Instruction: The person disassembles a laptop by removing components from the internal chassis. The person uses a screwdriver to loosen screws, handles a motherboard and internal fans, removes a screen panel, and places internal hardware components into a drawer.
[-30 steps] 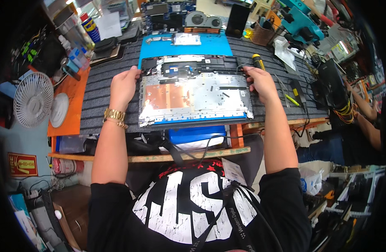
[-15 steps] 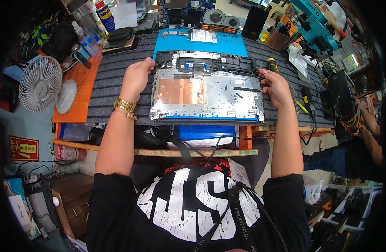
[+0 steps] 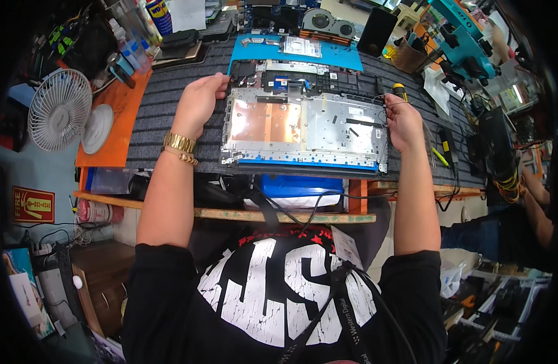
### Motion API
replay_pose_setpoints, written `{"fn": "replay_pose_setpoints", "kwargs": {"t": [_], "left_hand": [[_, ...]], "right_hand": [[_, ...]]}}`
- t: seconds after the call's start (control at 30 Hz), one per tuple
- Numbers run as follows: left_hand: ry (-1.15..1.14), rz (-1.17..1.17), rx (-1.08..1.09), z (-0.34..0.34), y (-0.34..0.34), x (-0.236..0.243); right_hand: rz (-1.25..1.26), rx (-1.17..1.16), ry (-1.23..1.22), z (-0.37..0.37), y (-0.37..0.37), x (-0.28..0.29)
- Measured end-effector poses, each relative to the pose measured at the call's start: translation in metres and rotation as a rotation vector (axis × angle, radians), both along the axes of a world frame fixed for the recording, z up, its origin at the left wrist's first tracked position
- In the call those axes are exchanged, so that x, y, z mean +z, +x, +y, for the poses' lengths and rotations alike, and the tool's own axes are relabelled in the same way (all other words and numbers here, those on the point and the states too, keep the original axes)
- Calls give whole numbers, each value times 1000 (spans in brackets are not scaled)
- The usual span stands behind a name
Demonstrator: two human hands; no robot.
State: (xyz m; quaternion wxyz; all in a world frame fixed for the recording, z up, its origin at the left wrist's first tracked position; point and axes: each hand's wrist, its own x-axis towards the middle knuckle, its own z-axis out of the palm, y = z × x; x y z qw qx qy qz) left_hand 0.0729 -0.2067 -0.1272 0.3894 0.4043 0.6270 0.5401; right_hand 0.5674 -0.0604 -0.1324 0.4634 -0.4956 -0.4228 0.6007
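Laptop chassis (image 3: 343, 124), inner side up, was between 2 spread hands, over the striped grey cloth (image 3: 160, 115).
Left hand (image 3: 197, 106) was at its left edge near the far corner, right hand (image 3: 405, 124) at its right edge; could not tell whether either set of fingers had closed on the rim, contact partly hidden. Wide spacing likely steadied the broad, thin panel. Drive (image 3: 301, 47) and fan unit (image 3: 327, 25) sat beyond the hands, probably parked out of their way; blue mat (image 3: 346, 57) under the drive likely protected it. Screwdriver (image 3: 400, 90) lay just past the right hand, perhaps for easy reach. Versus 0.5 s earlier: chassis looked deeper, its far edge covering more mat, perhaps tilted or shifted away; right hand hid more of the screwdriver.
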Motion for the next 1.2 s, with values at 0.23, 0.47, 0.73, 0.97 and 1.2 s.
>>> {"fn": "replay_pose_setpoints", "kwargs": {"t": [0.23,0.47,0.73,0.97,1.2], "left_hand": [[38,-99,48,-9,11,19],[140,-107,51,-16,13,24],[235,-113,22,-19,18,30],[279,-126,-33,-20,19,29],[285,-106,-83,-20,19,29]], "right_hand": [[83,-131,137,-4,-11,-5],[76,-151,227,1,-12,-2],[151,-113,285,5,-10,10],[148,-124,253,9,-14,16],[217,-64,191,12,-18,23]]}}
